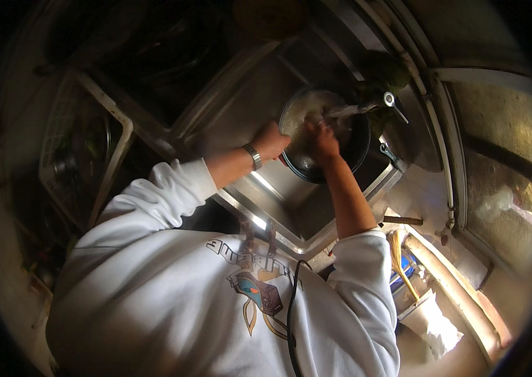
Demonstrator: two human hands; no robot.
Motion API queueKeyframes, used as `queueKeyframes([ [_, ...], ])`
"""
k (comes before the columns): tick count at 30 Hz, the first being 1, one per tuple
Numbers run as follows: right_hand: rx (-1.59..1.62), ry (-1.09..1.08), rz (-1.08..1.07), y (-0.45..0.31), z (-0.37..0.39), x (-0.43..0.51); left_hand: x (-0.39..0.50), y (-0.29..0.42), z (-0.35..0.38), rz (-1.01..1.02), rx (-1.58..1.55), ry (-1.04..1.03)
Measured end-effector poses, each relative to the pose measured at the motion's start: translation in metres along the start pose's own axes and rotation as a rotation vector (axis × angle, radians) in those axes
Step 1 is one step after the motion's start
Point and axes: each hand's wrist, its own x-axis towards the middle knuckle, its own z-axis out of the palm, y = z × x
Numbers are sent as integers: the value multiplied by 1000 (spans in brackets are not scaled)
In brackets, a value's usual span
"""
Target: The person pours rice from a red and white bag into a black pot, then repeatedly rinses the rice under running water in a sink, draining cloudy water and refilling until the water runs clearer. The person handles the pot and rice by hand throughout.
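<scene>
In the head view a round basin [364, 136] with a dark rim stands in a stainless steel sink [228, 115], with cloudy water in it. My left hand [270, 140], below a metal wristband [252, 157], grips the basin's near-left rim. Inside the basin is my right hand [323, 141], its fingers at the water and partly blurred; whether they hold anything cannot be told. A faucet [389, 99] at the right reaches over the basin, and what looks like a stream of water runs from it beside my right hand.
Right of the sink lie a metal fitting with a ring-shaped end [387, 150] and a dark stick [402, 220]. A pipe [445, 141] runs along the window side. Lower right are a straw-coloured brush [395, 249] and a white bag [431, 325]. A plastic crate [54, 141] is at left.
</scene>
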Motion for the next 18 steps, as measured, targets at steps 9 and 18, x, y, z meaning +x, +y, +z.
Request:
queueKeyframes([
  [9, -190, -87, -111, 2, 35, 5, -8, 11, 5, -42, 307, 90],
  [18, -19, -136, -39, 2, 6, 1, 2, -28, 6, 39, 239, 164],
])
